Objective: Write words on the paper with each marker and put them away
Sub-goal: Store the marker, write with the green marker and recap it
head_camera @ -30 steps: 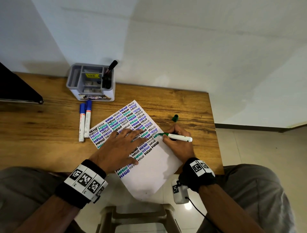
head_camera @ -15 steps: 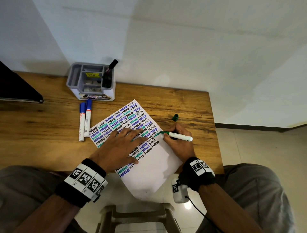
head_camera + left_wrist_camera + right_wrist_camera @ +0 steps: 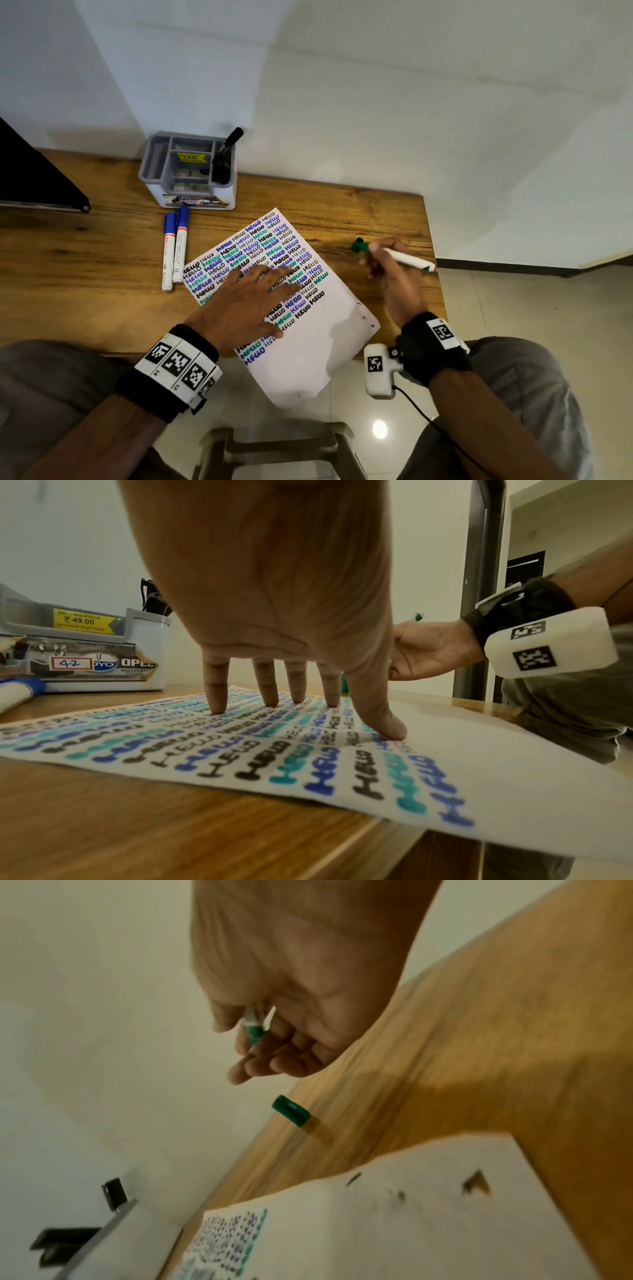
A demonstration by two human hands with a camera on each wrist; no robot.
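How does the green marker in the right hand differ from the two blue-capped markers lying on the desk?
The white-barrelled green marker is gripped by the right hand off the paper; the two white blue-capped markers lie untouched on the wooden desk, side by side. The green marker is uncapped, its green cap lying apart on the desk; the blue markers have their caps on. All three have white barrels, and none is in the grey organiser yet.

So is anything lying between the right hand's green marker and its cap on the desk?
Nothing visible. The right hand holds the green marker just beside the green cap, with only bare desk between them. The left hand stays flat on the paper, away from that gap.
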